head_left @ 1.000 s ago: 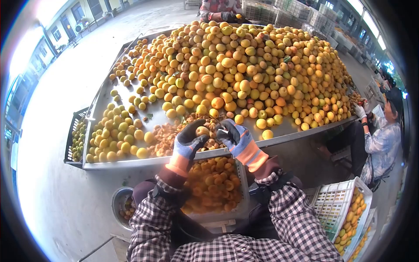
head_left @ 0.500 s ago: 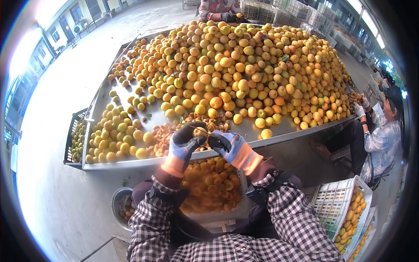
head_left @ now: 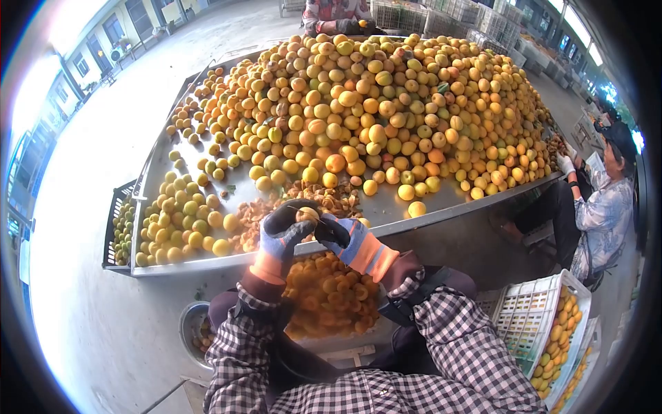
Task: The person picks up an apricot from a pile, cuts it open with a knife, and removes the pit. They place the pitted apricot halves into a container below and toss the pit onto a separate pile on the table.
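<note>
"Where's the fruit (head_left: 307, 215)?"

"In the left hand (head_left: 283, 229), just above the near edge of the tabletop (head_left: 386, 205). That hand's fingers are clamped around it."

"And the right hand (head_left: 343, 238)?"

"Right beside it, fingers curled in against the fruit's side. I can't tell whether they're closed on anything; the glove hides it."

"What's around them?"

"Brown scraps (head_left: 255, 215) just beyond the hands, along the near edge. A big heap (head_left: 386, 117) covers the middle and far side, and a smaller group (head_left: 183, 221) sits at the near left corner."

"Off the tabletop?"

"A black crate (head_left: 112, 238) against its left edge. Cut fruit (head_left: 331, 293) below the near edge, between the person's legs, a bowl (head_left: 185, 326) left of that, and a white crate (head_left: 527, 300) on the right."

"Anyone else?"

"One person (head_left: 603, 207) sits by the right edge, white gloves at the heap. Another (head_left: 334, 15) is across the far edge."
</note>
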Demonstrator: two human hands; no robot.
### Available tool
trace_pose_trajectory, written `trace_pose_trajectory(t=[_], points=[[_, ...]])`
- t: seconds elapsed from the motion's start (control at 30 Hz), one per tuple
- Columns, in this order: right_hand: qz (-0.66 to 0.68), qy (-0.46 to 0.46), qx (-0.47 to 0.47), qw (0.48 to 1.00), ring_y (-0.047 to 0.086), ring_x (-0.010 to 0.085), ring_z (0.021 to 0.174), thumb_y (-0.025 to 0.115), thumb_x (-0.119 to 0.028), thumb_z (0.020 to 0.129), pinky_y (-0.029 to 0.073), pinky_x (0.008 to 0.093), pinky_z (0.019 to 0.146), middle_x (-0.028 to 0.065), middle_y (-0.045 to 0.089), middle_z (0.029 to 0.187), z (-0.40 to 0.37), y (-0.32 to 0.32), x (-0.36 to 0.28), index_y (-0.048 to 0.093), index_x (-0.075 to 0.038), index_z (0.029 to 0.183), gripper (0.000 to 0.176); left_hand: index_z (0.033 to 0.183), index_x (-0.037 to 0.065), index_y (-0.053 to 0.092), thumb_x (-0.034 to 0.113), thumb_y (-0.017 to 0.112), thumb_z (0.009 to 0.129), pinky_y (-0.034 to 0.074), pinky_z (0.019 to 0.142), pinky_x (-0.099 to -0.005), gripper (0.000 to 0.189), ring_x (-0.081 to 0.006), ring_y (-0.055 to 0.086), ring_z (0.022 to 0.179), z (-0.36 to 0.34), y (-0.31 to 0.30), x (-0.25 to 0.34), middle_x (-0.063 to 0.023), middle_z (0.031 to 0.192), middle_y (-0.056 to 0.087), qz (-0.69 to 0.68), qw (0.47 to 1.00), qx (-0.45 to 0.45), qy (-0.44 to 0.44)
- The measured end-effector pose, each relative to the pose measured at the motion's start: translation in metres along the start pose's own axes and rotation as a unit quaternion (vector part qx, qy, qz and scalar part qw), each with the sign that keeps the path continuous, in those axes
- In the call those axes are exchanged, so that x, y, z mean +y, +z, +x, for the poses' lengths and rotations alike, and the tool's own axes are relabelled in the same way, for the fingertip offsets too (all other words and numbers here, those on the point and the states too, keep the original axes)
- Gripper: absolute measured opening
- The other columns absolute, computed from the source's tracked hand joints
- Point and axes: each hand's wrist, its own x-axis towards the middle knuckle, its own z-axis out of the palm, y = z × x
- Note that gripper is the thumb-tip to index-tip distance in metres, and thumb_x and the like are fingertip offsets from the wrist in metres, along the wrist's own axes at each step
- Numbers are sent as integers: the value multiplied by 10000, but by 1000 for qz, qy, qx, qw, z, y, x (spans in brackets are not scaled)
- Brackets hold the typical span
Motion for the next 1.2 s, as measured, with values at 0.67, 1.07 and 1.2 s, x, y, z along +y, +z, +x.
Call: trace_pose_trajectory(t=[0.67,1.07,1.2], points=[[-67,-2,103,992,636,372,941,593,-17,835,518,396,773,181,655,972,-2,18,12,540,-25,1123,293,1219,-24,550,331,644,907,485,865,-321,481,-180,622,938,-4,26,-5,-110,1071,638,-187,981,11,-47],[-65,25,124,990,637,378,936,604,-32,850,513,393,778,193,654,974,3,27,5,547,-8,1137,293,1188,-5,572,293,595,951,488,890,-339,381,-205,610,990,-5,28,-20,-104,1064,646,-310,946,58,-79],[-65,2,123,990,639,375,932,622,-49,848,515,400,769,199,652,979,2,20,11,534,-7,1159,326,1198,-23,566,291,604,946,494,898,-345,404,-200,613,1005,1,19,-6,-108,1091,642,-194,977,28,-80]])
